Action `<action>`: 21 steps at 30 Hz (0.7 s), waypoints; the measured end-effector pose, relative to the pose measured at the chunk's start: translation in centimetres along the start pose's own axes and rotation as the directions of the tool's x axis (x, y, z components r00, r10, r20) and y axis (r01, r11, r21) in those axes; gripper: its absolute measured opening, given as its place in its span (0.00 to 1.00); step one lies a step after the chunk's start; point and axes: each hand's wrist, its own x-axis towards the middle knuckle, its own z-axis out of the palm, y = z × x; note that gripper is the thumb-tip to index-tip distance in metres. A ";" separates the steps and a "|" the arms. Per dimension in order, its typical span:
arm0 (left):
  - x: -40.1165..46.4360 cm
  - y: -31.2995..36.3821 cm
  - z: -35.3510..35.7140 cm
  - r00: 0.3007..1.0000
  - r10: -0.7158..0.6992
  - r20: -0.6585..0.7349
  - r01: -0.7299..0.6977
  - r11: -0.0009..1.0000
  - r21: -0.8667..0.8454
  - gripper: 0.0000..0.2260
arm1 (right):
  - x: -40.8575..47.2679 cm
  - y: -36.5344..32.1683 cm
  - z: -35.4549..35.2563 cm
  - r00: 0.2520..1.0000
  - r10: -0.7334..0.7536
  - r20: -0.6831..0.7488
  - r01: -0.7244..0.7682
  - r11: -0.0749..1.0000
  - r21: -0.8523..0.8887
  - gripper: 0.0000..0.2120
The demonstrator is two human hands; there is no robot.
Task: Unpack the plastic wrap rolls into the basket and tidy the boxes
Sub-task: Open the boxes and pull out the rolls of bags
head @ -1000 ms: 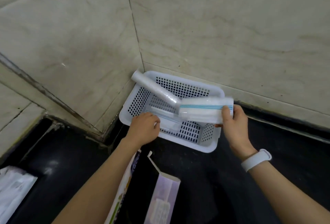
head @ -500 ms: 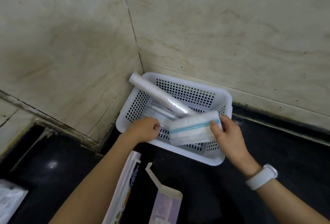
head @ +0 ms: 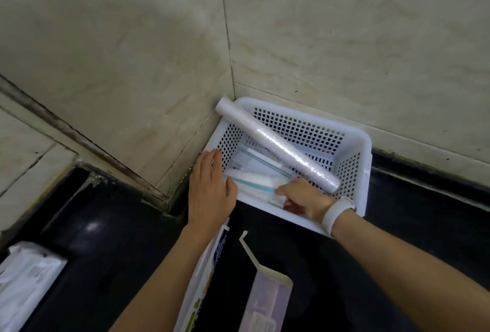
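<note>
Basket [head: 366,146]: white, perforated, pushed into the corner where the two tiled walls meet, standing on the dark surface [head: 106,239].
Open boxes: two lie on the surface just in front of the basket, between the person's forearms; a white printed box [head: 201,286] under the left forearm, and a purple box [head: 267,302] with its flap raised. Both look emptied, though I cannot see inside them.
Long roll [head: 278,147]: leans slantwise across the basket, top end resting on the back-left corner rim, lower end down by the right wall.
Short roll with blue stripe [head: 254,184]: half a second ago it was held above the front rim; now it lies on the basket floor, on top of the flat packets already there.
Left hand [head: 209,191]: grip spread flat, palm on the basket's front-left corner, apparently steadying it; a moment ago it was curled over the rim.
Right hand [head: 302,198]: has dropped inside the basket, fingers [head: 285,190] resting on the near end of the striped roll; whether they pinch it or only press it down, I cannot tell.
Meaning for the task: this roll is as good as placed. My guess is the boxes come next, flattened or stacked.
</note>
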 end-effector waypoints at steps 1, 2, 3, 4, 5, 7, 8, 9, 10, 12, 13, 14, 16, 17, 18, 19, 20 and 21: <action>0.0 0.1 0.1 1.000 0.008 0.000 -0.008 1.000 0.013 0.21 | 0.4 0.1 -0.1 0.999 0.033 -0.003 -0.033 0.994 -0.103 0.04; 0.0 0.1 0.1 1.000 0.018 0.001 -0.018 1.000 0.023 0.20 | 0.8 0.2 -0.3 0.999 0.039 -0.006 -0.039 0.981 -0.189 0.03; -0.1 0.1 0.1 0.999 0.032 0.000 -0.032 0.999 0.030 0.18 | 1.2 0.2 -0.4 0.999 0.030 -0.017 -0.033 0.970 -0.239 0.04; -0.2 0.0 0.2 0.999 0.049 -0.002 -0.049 0.998 0.033 0.17 | 1.6 0.2 -0.5 0.999 0.014 -0.043 -0.024 0.969 -0.245 0.06; -0.3 -0.1 0.2 0.998 0.069 -0.002 -0.068 0.997 0.034 0.17 | 1.8 0.3 -0.5 0.998 0.001 -0.067 -0.014 0.979 -0.201 0.07; -0.6 -0.3 0.4 0.994 0.105 0.003 -0.105 0.994 0.043 0.18 | 2.3 0.4 -0.3 0.994 -0.003 -0.105 0.001 1.000 -0.021 0.06; -0.8 -0.4 0.5 0.993 0.116 0.004 -0.116 0.992 0.049 0.18 | 2.3 0.4 -0.1 0.993 -0.011 -0.120 0.014 1.000 0.026 0.07; -0.8 -0.5 0.5 0.992 0.122 0.005 -0.123 0.991 0.052 0.18 | 2.4 0.5 0.1 0.989 -0.036 -0.141 0.037 0.999 0.008 0.10; -0.9 -0.5 0.5 0.992 0.124 0.009 -0.125 0.991 0.051 0.18 | 2.5 0.6 0.1 0.983 -0.085 -0.164 0.070 0.993 -0.095 0.12; -1.0 -0.4 0.5 0.992 0.123 0.025 -0.124 0.991 0.052 0.19 | 2.4 0.5 0.1 0.959 -0.225 -0.175 0.135 0.899 -0.416 0.17; -1.0 -0.3 0.3 0.992 0.120 0.043 -0.122 0.991 0.053 0.19 | 2.2 0.4 0.1 0.943 -0.280 -0.178 0.147 0.833 -0.533 0.19; -1.0 -0.3 0.2 0.991 0.114 0.066 -0.117 0.992 0.051 0.19 | 2.0 0.3 0.1 0.932 -0.318 -0.176 0.151 0.780 -0.608 0.19; -1.0 -0.1 0.0 0.989 0.099 0.108 -0.102 0.994 0.029 0.21 | 1.6 0.3 0.0 0.925 -0.341 -0.167 0.140 0.714 -0.686 0.18; -1.0 -0.1 -0.2 0.989 0.091 0.119 -0.092 0.996 0.008 0.21 | 1.3 0.3 0.0 0.924 -0.347 -0.161 0.135 0.689 -0.712 0.17; -1.0 0.0 -0.4 0.989 0.084 0.124 -0.083 0.996 -0.020 0.21 | 1.0 0.4 0.1 0.921 -0.357 -0.156 0.137 0.672 -0.728 0.17; -1.0 0.0 -0.7 0.990 0.080 0.115 -0.074 0.996 -0.056 0.19 | 0.7 0.5 0.1 0.914 -0.375 -0.154 0.146 0.659 -0.738 0.18; -1.2 0.2 -1.0 0.993 0.079 0.086 -0.071 0.993 -0.096 0.17 | 0.1 0.5 0.1 0.906 -0.393 -0.161 0.151 0.652 -0.743 0.18; -1.6 0.3 -1.4 0.996 0.077 0.045 -0.071 0.989 -0.131 0.15 | -0.5 0.5 0.1 0.892 -0.416 -0.175 0.156 0.648 -0.746 0.18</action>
